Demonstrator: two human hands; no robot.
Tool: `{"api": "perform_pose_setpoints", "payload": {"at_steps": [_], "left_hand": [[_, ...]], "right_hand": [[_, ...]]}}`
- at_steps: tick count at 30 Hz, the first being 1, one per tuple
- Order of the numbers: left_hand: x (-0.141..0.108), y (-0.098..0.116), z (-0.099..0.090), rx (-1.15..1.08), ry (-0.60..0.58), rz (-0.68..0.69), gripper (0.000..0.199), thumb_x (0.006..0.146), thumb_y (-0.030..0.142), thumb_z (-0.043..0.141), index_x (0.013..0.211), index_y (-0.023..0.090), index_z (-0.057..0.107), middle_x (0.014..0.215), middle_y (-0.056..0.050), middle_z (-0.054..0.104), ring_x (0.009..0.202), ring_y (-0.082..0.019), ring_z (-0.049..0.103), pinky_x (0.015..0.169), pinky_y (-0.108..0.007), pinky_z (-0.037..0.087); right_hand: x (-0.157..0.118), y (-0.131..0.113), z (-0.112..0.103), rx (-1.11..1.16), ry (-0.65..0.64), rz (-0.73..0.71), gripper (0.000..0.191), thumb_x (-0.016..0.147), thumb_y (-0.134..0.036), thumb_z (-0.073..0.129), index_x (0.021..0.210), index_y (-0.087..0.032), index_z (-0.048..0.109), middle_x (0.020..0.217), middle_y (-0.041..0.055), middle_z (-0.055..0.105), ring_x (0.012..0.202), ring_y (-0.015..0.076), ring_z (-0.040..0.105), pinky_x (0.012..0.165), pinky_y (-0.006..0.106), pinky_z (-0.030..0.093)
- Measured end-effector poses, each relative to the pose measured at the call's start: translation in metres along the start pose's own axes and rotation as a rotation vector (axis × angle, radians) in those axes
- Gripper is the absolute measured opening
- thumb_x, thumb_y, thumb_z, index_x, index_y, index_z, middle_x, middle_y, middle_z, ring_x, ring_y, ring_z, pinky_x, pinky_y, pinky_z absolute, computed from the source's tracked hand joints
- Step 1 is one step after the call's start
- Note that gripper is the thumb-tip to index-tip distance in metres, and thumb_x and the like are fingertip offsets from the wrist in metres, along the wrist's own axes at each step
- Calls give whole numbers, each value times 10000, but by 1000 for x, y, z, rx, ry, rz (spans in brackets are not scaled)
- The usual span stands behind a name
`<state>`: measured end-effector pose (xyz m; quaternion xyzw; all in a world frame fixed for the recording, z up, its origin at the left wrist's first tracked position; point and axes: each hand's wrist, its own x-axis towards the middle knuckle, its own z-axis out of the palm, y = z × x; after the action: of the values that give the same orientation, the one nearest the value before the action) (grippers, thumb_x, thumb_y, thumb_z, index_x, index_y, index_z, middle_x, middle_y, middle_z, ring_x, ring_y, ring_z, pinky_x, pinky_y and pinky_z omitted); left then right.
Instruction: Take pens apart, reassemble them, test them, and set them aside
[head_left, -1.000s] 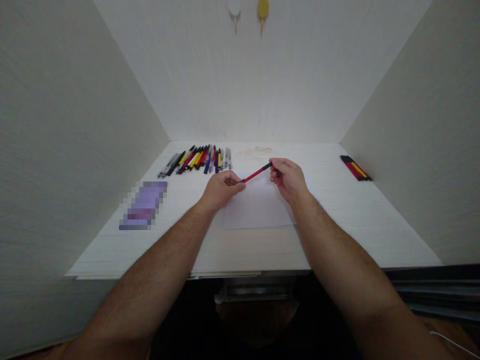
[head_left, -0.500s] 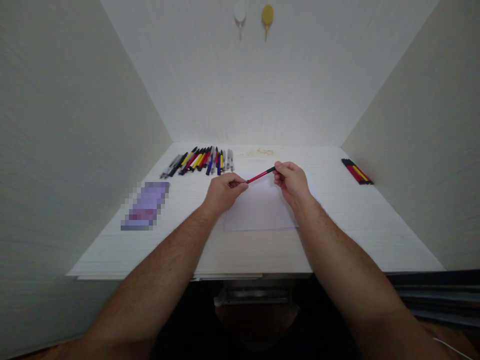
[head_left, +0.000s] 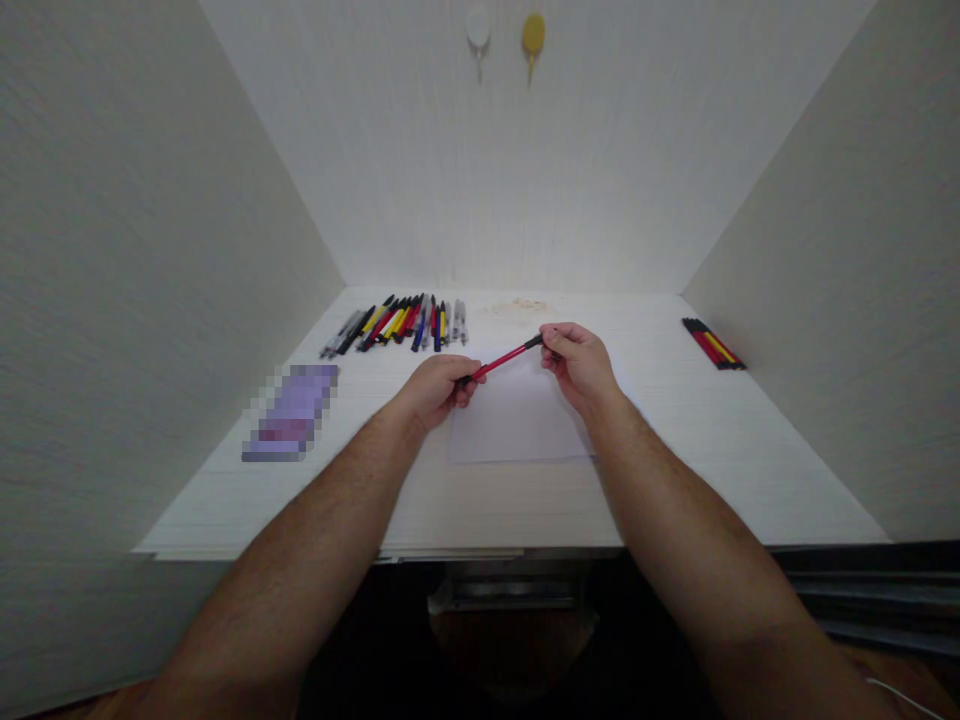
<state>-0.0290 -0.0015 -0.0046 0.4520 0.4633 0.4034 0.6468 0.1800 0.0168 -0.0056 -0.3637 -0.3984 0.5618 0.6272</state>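
Note:
A red pen [head_left: 504,360] with a black grip is held between both hands above a white sheet of paper [head_left: 517,430]. The fingers of my left hand [head_left: 441,388] pinch its lower left end. My right hand [head_left: 576,358] grips the black upper right end between thumb and fingers. The pen slants up toward the right, and both its tips are hidden by fingers.
Many mixed pens [head_left: 401,322] lie side by side at the back left. A smaller row of red, yellow and black pens [head_left: 714,345] is by the right wall. A blurred purple item [head_left: 292,410] rests at the left. Two hooks are on the back wall.
My left hand has shifted slightly left and down along the pen, and more of the red barrel shows. My right hand has moved a little left, still holding the black end.

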Motion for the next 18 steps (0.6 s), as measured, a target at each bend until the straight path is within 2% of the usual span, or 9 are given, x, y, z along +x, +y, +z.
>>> {"api": "perform_pose_setpoints", "payload": {"at_steps": [3, 11, 18], "left_hand": [[-1, 1, 1, 4, -2, -29, 175, 685, 259, 641, 597, 111, 609, 458, 4, 478, 359, -53, 365, 379, -201, 236], [-1, -3, 3, 63, -17, 37, 206, 709, 302, 668, 664, 104, 634, 518, 8, 497, 416, -51, 400, 409, -194, 280], [1, -8, 4, 149, -12, 120, 238, 644, 320, 753, 720, 128, 634, 638, -20, 614, 489, -70, 489, 467, -206, 348]], "right_hand": [[0, 0, 0, 12, -7, 5, 219, 594, -286, 802, 750, -171, 700, 576, -26, 586, 515, 64, 497, 466, 186, 424], [0, 1, 0, 54, -4, 35, 253, 613, -295, 796, 803, -196, 662, 721, -18, 657, 522, 55, 512, 466, 182, 450], [1, 1, 2, 42, 86, 41, 326, 632, -382, 809, 684, -192, 549, 621, -42, 601, 499, 54, 521, 462, 172, 470]]}}
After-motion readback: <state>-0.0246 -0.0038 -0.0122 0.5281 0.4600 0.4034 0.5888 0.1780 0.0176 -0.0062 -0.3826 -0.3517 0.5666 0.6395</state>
